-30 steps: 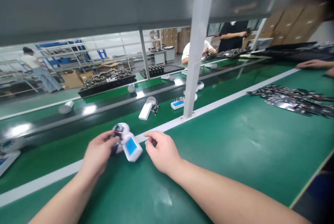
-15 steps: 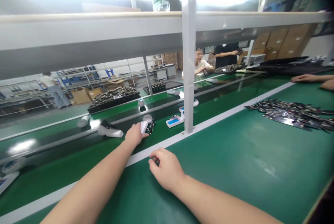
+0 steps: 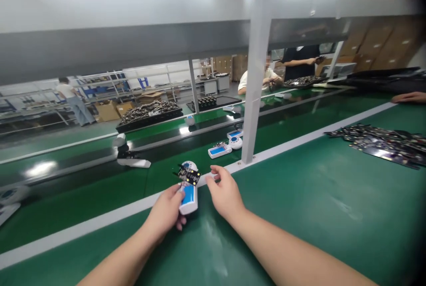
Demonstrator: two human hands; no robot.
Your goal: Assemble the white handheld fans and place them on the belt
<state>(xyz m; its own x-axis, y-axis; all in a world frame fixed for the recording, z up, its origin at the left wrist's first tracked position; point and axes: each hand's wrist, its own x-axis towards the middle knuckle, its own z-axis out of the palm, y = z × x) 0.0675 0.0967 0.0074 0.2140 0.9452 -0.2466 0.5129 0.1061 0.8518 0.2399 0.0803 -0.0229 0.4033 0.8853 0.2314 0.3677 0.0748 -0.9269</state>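
My left hand (image 3: 169,209) is closed around a white plastic device (image 3: 189,201) with a blue panel and a round head. A small black circuit board (image 3: 189,175) with yellow spots lies across the device, partly covering its head. The device is tilted over the white edge strip between the conveyor and the worktop. To its right, my right hand (image 3: 226,188) is open and empty, with fingers curved and the thumb apart. It does not touch the device or the board.
Similar white devices (image 3: 219,150) lie on the green conveyor belt (image 3: 166,159). A white post (image 3: 258,77) rises from the edge strip (image 3: 109,212). Black circuit boards (image 3: 382,144) are piled on the worktop (image 3: 299,215). Another person's hand (image 3: 409,97) rests at the far right; other people are beyond the belt.
My left hand has brought the white device and its circuit board from the belt toward me, over the edge strip. My right hand has shifted slightly right and up in view.
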